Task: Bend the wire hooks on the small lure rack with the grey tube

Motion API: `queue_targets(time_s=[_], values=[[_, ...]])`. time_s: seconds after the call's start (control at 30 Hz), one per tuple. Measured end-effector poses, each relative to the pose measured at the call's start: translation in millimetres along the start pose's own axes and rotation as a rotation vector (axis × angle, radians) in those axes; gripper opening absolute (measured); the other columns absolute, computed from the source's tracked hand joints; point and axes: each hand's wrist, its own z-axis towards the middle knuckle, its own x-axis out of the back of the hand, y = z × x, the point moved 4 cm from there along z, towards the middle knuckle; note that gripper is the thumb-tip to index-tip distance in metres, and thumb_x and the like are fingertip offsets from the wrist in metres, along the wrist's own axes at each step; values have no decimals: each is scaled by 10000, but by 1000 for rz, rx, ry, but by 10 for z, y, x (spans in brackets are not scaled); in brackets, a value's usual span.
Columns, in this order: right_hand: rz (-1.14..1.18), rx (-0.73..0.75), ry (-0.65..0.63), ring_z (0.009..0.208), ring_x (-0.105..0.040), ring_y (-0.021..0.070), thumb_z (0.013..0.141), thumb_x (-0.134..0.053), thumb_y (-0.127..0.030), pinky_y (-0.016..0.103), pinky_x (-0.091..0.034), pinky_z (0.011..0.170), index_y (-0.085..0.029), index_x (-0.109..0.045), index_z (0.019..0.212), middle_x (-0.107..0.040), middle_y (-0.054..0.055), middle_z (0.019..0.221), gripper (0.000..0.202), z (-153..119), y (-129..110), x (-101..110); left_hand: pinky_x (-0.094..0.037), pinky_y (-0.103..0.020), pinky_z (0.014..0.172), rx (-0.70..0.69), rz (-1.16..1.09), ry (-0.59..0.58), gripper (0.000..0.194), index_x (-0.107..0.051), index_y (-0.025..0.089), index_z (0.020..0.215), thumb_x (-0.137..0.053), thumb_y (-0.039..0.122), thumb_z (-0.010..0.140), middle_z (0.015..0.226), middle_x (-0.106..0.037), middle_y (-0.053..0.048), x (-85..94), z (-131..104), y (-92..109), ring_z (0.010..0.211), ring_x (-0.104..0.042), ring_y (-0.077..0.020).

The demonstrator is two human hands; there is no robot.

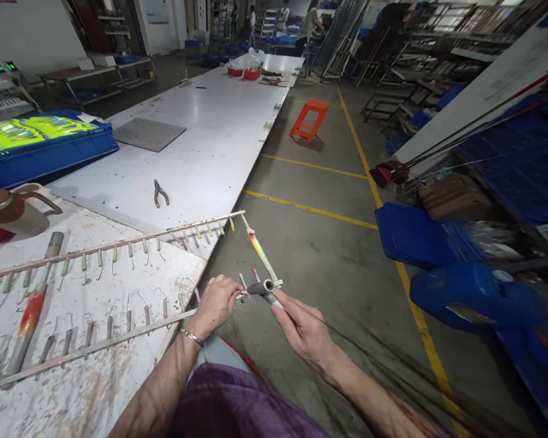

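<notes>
A metal rack frame [119,243] with rows of small hooks lies over a paint-speckled white board [95,377], its right end sticking out past the table edge. My left hand [214,304] grips the frame's near rail close to that end. My right hand [301,328] pinches a short grey tube [265,289] at the frame's corner. A painted yellow-pink float [259,249] lies along the frame's end bar. Another red-orange painted piece [31,313] rests on the rack at the left.
Pliers [159,193] lie on the long white table [219,121]. A blue crate [41,155] with yellow packets and a brown jug [13,213] stand at left. Blue bins [475,292] and long rods crowd the right. An orange stool [308,118] stands in the aisle; people work far back.
</notes>
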Motion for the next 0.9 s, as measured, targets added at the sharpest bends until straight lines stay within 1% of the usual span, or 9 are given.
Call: queue_targets(time_s=[0.07, 0.23, 0.33, 0.4, 0.47, 0.57, 0.73, 0.87, 0.9], values=[[26, 21, 54, 707, -789, 199, 1063, -542, -185, 273, -641, 665, -206, -662, 1493, -849, 99, 989, 447, -5, -5, 21, -525, -372, 866, -12, 1, 12, 251, -783, 281, 1022, -560, 174, 1062, 938, -793, -39, 4, -4, 1, 946, -685, -249], [-67, -26, -43, 605, -757, 176, 1076, -529, -235, 233, -603, 575, -216, -743, 1389, -832, 49, 826, 379, 16, 74, -31, -532, -358, 883, -12, -17, 11, 281, -786, 287, 1013, -541, 158, 1063, 942, -791, -41, -2, -8, -14, 942, -686, -236], [-51, -16, 56, 632, -746, 160, 1078, -525, -206, 234, -605, 612, -197, -696, 1446, -843, 76, 926, 406, 46, 85, 43, -535, -377, 906, -6, -48, -7, 289, -793, 267, 1033, -518, 191, 1079, 948, -787, -47, -10, -6, -27, 950, -679, -239], [-41, 14, 91, 600, -723, 156, 1082, -507, -201, 235, -591, 580, -181, -680, 1461, -832, 76, 908, 417, 50, 66, 70, -538, -388, 905, -6, -65, -16, 306, -795, 262, 1050, -496, 212, 1089, 950, -783, -50, -9, -6, -29, 955, -672, -246], [-51, 41, 24, 562, -707, 157, 1091, -494, -222, 228, -566, 530, -183, -700, 1435, -812, 50, 824, 402, 39, 48, 40, -540, -399, 899, -9, -64, -19, 315, -792, 263, 1049, -481, 244, 1099, 950, -774, -55, -2, -7, -23, 955, -667, -255], [-70, 14, -64, 596, -730, 166, 1104, -494, -258, 226, -577, 553, -203, -722, 1412, -802, 37, 793, 387, -1, 61, 5, -534, -413, 891, -18, -39, -25, 332, -788, 280, 1030, -470, 325, 1114, 939, -759, -62, 3, -7, -4, 939, -665, -264], [-43, -64, 125, 530, -669, 170, 1088, -524, -259, 259, -584, 537, -198, -715, 1430, -744, 17, 722, 397, -83, 116, 87, -523, -409, 882, -19, -37, -23, 381, -792, 307, 1001, -437, 365, 1127, 907, -754, -65, -14, 1, -4, 913, -658, -256], [-61, -1, -32, 590, -733, 177, 1093, -514, -267, 238, -596, 551, -222, -727, 1416, -802, 39, 792, 389, -98, 99, -25, -534, -408, 894, -7, -81, 3, 359, -790, 282, 981, -464, 345, 1117, 903, -754, -63, -21, 4, -27, 908, -668, -250], [-57, -1, -35, 607, -746, 178, 1089, -519, -253, 237, -603, 565, -223, -714, 1434, -816, 45, 821, 397, -96, 97, -32, -536, -407, 899, -8, -87, 5, 350, -791, 278, 980, -474, 342, 1114, 906, -756, -61, -20, 3, -28, 914, -672, -249]])
